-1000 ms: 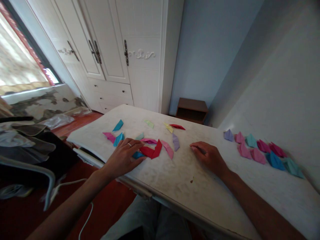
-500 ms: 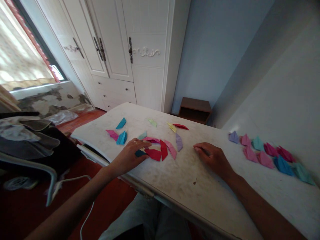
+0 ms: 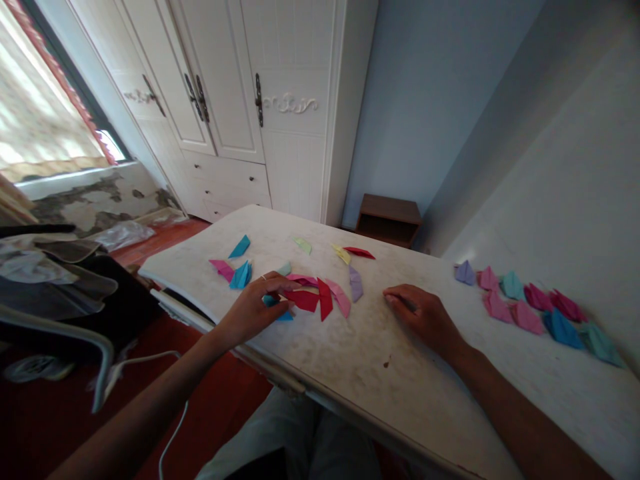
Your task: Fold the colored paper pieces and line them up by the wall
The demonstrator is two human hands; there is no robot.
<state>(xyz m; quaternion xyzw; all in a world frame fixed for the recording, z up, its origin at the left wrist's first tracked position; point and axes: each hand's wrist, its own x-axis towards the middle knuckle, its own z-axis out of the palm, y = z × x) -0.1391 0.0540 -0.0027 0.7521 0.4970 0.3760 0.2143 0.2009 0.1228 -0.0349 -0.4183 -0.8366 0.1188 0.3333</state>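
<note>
My left hand (image 3: 253, 307) lies at the left of the white table (image 3: 350, 347), its fingers pinched round a red folded paper piece (image 3: 304, 299). A blue folded piece (image 3: 278, 311) sits under the fingertips. Beside it lie another red piece (image 3: 325, 298), a pink piece (image 3: 339, 297) and a purple piece (image 3: 355, 283). My right hand (image 3: 425, 317) rests on the table to the right, fingers curled loosely with nothing seen in them. A row of finished folded pieces (image 3: 530, 303) in purple, pink, teal and blue lines the wall at the right.
More loose pieces lie farther back: blue ones (image 3: 240, 273), a pink one (image 3: 221, 269), a green one (image 3: 303, 245), a yellow one (image 3: 343, 254). A white wardrobe (image 3: 250, 107) and small brown stand (image 3: 390, 219) are behind. A chair with clothes (image 3: 55, 293) stands left.
My left hand has curled up from lying flat and lifted the edge of the red piece, uncovering the blue piece. The right hand has stayed put.
</note>
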